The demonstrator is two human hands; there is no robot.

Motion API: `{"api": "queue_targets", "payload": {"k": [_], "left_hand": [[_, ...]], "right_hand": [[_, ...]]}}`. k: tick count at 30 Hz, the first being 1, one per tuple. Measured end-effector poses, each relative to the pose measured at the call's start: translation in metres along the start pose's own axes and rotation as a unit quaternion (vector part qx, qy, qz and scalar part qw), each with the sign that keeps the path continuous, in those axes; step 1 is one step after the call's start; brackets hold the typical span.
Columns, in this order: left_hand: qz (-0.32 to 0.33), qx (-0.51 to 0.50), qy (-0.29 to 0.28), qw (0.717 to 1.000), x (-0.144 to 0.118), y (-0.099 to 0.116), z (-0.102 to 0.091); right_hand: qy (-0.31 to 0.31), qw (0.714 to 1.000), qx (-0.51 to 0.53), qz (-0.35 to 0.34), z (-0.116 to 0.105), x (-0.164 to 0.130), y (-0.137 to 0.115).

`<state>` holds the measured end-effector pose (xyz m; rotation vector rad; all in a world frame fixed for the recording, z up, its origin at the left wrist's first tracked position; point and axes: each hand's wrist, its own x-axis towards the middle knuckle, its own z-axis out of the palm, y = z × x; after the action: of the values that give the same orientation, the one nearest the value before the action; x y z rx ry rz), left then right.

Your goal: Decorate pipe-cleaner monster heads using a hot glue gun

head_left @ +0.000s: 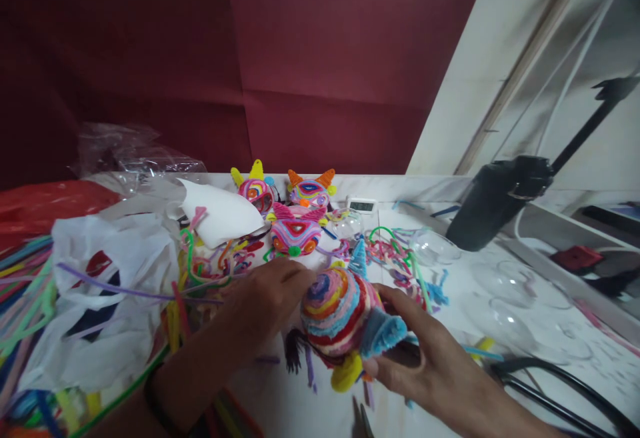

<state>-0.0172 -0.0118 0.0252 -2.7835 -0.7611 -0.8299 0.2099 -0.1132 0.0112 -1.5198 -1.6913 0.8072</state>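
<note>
A round pipe-cleaner animal head, coiled in bright stripes with blue ears and yellow tufts, is held above the white table. My right hand grips its right side, thumb below and fingers behind the blue ears. On the left side, my left hand has its fingers bent together against the head's edge; the fingertips are partly hidden. A dark tassel hangs from the head's lower left. Just beyond stand a pink-eared head, an orange-eared head and a yellow-eared head.
Loose pipe cleaners and a white plastic bag crowd the left. Clear plastic domes lie at right, near black-handled scissors. A small digital display and a dark cylindrical case stand at the back.
</note>
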Motion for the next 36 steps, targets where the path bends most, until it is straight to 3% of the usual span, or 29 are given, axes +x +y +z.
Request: {"api": "queue_targets", "payload": {"k": [12,25,36], "left_hand": [[-0.004,-0.019,-0.006,1.000,0.0004,0.0014,0.0003],[0.003,-0.038,0.066,0.997,0.0016,0.0031,0.0016],[-0.050,-0.053,0.056,0.996,0.0027,0.0043,0.0045]], "right_hand": [[0.016,1.000,0.013,0.010,0.0035,-0.0001,-0.0013],[0.027,0.999,0.026,0.014,0.0060,-0.0013,0.0000],[-0.007,1.000,0.003,0.000,0.0014,0.0001,0.0016]]}}
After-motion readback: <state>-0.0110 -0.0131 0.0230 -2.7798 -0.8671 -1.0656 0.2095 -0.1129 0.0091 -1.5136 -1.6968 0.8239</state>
